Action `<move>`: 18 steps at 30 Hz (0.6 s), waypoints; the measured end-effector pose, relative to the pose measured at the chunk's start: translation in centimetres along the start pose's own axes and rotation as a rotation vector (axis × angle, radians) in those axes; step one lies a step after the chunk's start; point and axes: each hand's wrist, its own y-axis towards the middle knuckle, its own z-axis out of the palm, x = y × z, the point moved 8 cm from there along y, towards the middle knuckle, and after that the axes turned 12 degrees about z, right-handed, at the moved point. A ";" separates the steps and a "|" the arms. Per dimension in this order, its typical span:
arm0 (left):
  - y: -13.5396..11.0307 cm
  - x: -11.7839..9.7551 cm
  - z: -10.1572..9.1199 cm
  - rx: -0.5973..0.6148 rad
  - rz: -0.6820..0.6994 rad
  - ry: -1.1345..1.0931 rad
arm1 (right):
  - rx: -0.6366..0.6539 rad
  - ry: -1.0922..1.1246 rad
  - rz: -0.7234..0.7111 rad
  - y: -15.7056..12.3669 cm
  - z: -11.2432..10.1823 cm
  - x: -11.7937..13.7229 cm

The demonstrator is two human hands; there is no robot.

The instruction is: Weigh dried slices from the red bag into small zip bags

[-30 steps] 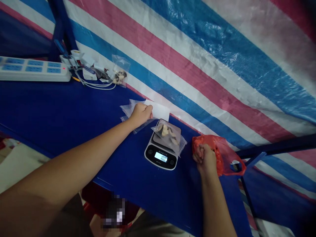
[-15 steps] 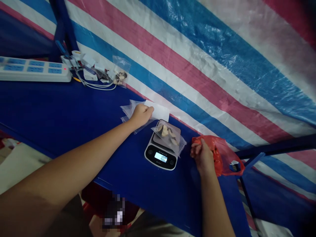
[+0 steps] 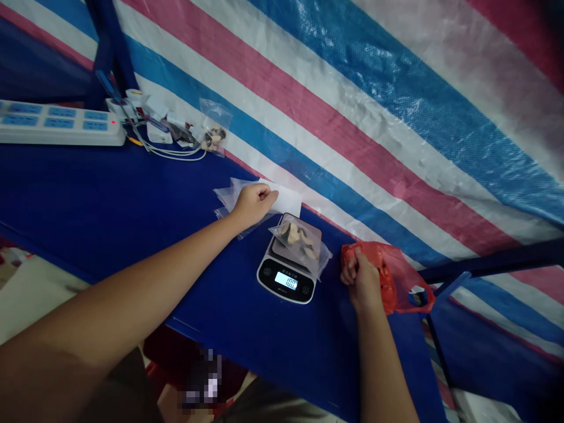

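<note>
A striped tarp (image 3: 352, 88) in pink, white and blue is hanging behind the scale (image 3: 286, 267) and filling the whole background. The blue table (image 3: 110, 200) is carrying the scale near its front edge. Far to the left of the scale and further back, a white power strip (image 3: 57, 120) is lying flat with a red light glowing at its end, and a tangle of white chargers and cables (image 3: 163, 132) is sitting just beside it, on the side nearer the scale. A small clear bag (image 3: 214, 132) with dark and pale pieces is leaning against the tarp at the end of that tangle.

Just right of the scale a red bag (image 3: 399, 273) is slumping on the table. The right hand (image 3: 363, 282) is clenching its near edge in a fist – knuckles up, close beside the scale's right side but not touching it.

The scale's display is glowing, and a clear pouch (image 3: 304, 244) of pale chunks is lying on its platform, one corner overhanging to the right.

Behind and to the left of the scale, the left hand (image 3: 253, 202) is resting on a pile of empty clear bags (image 3: 227, 197). Its fingertips are meeting a white slip (image 3: 288, 198) that is lying just behind the scale – whether they are pinching it or only pressing on it I cannot tell
</note>
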 end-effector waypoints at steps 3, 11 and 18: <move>-0.1 0.0 0.2 -0.024 0.001 -0.060 | 0.079 0.043 0.020 -0.6 0.5 0.6; -0.4 -2.1 -1.3 -0.121 0.041 0.024 | 0.169 0.174 0.169 -1.1 0.3 0.1; -0.2 -2.3 -1.9 -0.163 0.045 0.088 | -0.046 0.273 0.117 -0.7 -2.0 -0.1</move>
